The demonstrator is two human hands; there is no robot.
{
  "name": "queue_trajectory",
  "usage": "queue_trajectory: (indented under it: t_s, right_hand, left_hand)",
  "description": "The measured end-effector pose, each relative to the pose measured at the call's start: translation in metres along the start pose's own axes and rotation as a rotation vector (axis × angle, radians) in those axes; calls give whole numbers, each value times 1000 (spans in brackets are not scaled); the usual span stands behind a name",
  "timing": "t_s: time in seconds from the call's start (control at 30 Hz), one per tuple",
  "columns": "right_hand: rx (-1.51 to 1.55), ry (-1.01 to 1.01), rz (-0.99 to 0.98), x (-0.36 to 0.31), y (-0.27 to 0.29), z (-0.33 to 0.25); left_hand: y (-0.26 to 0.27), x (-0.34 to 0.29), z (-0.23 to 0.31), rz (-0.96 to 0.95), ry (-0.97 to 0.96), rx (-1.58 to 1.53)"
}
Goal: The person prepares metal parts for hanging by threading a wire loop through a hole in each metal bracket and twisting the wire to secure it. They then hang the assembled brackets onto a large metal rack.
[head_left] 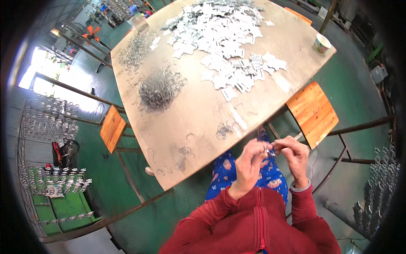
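Over my lap, just off the near edge of the table (203, 127), my left hand (249, 165) and my right hand (295, 155) meet at the fingertips. Both are closed on a small shiny metal piece (271, 152), mostly hidden by the fingers, so its shape does not show clearly. On the table a large heap of flat, whitish metal pieces (220, 36) spreads across the far side. A dense pile of small bent wire pieces (158, 91) lies to its left. Nearest my hands, a small cluster of wire pieces (224, 130) rests by the table edge.
A paper cup (322, 43) stands at the table's right corner. Wooden stools (313, 112) flank the table, one at right and another (113, 129) at left. Metal rails run around it. Racks of hanging metal parts (55, 180) stand left and right; an orange fan (91, 34) is farther back.
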State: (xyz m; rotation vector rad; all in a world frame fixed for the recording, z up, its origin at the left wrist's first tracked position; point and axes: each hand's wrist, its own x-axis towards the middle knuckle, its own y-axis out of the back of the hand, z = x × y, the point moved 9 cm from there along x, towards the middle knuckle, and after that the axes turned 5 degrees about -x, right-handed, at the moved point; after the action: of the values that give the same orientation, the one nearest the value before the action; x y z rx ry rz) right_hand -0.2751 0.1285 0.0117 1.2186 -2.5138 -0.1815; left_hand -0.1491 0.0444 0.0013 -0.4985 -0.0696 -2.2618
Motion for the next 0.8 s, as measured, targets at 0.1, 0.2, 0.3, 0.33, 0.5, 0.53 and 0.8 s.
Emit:
queue_trajectory:
  t_s: [0.1, 0.2, 0.3, 0.33, 0.5, 0.53, 0.8]
  right_hand:
    - [38, -216, 31, 40, 3, 35]
    - [-60, -246, -23, 108, -22, 78]
    - [-457, -16, 43, 160, -44, 118]
    - [-647, 92, 90, 168, -51, 119]
    - [-807, 219, 163, 167, -69, 118]
    - [-550, 59, 108, 165, -62, 132]
    - [459, -348, -151, 88, -37, 49]
  left_hand:
    - [2, 4, 6, -53, -85, 65]
    - [1, 5, 6, -60, -68, 71]
    - [-3, 7, 4, -55, -57, 72]
    - [-4, 8, 4, -58, -52, 68]
    - [5, 5, 0, -21, -42, 60]
    - [7, 7, -4, -12, -23, 22]
    - [20, 6, -38, 33, 279, -210]
